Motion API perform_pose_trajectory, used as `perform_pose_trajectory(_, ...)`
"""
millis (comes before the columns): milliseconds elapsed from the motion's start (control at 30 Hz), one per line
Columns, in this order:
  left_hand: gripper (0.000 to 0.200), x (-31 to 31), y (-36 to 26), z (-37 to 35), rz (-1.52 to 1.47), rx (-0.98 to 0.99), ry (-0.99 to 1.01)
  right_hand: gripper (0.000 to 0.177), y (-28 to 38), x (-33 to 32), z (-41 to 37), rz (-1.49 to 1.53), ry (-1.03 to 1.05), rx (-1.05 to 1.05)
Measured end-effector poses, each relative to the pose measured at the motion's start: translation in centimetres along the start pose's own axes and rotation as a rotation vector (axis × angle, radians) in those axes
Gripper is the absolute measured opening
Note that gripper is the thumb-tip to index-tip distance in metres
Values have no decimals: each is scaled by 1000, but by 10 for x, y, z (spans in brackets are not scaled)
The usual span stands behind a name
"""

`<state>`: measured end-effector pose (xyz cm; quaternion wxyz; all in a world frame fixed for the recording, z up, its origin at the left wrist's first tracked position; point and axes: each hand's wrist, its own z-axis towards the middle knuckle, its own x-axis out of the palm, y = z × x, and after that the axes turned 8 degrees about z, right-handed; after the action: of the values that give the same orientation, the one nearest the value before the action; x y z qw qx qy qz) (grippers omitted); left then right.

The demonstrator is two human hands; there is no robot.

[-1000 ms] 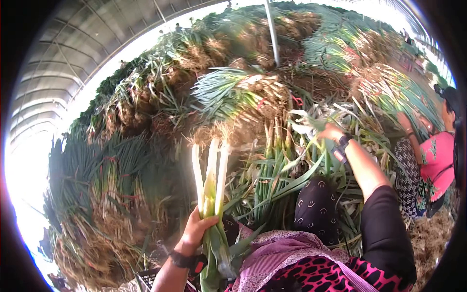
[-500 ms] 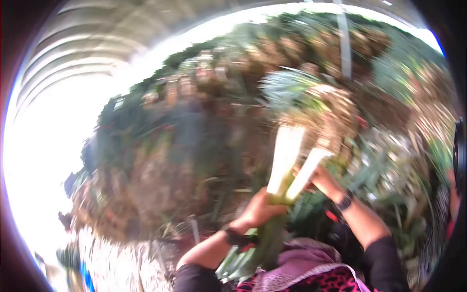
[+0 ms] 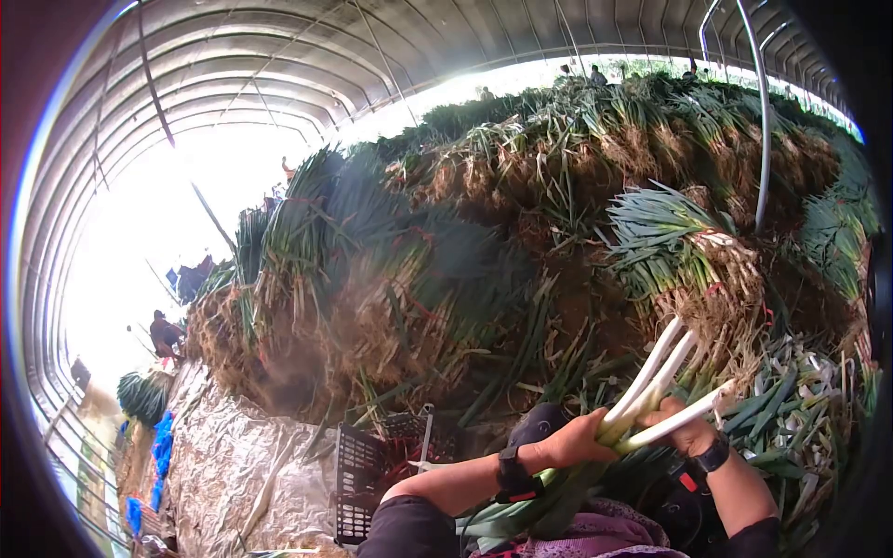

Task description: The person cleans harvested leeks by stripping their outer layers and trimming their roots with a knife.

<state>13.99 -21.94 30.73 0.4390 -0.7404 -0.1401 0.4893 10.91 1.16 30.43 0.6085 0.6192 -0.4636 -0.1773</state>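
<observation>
My left hand [image 3: 575, 441] is closed around several green onions [image 3: 651, 379], their white shanks pointing up and away from me. Their green leaves run back under my left forearm toward my lap. Close beside it, my right hand [image 3: 685, 430] has its fingers curled at a separate white green onion stalk [image 3: 684, 418], which angles out to the right. Part of the right fingers is hidden behind the stalks. Just beyond the white ends lies a large bundle of green onions [image 3: 693, 256] with brown roots, tied with red bands.
Left of my arm stands a dark plastic crate [image 3: 358, 485]. Peeled leaf scraps [image 3: 791, 409] are heaped at the right. More rooted bundles [image 3: 372, 279] are piled ahead. A metal pole [image 3: 761, 121] rises at the right. A person [image 3: 166, 333] is at far left.
The view has steadied and swung leftward, so my hands now appear lower and farther right. The white stalks have spread apart, one leaning right with my right hand.
</observation>
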Motion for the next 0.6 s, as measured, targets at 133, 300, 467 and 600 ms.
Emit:
perform_pose_trajectory(133,61,-2,11,-1,59,48,-55,19,-25,-25,3,1,-165,80)
perform_pose_trajectory(300,55,4,26,4,1,102,-34,36,-49,-68,8,103,-319,-331)
perform_pose_trajectory(467,51,18,35,9,-186,108,26,26,-49,-127,37,784,-385,-336)
perform_pose_trajectory(600,52,19,44,-5,-205,134,23,33,-62,-226,62,621,-530,-475)
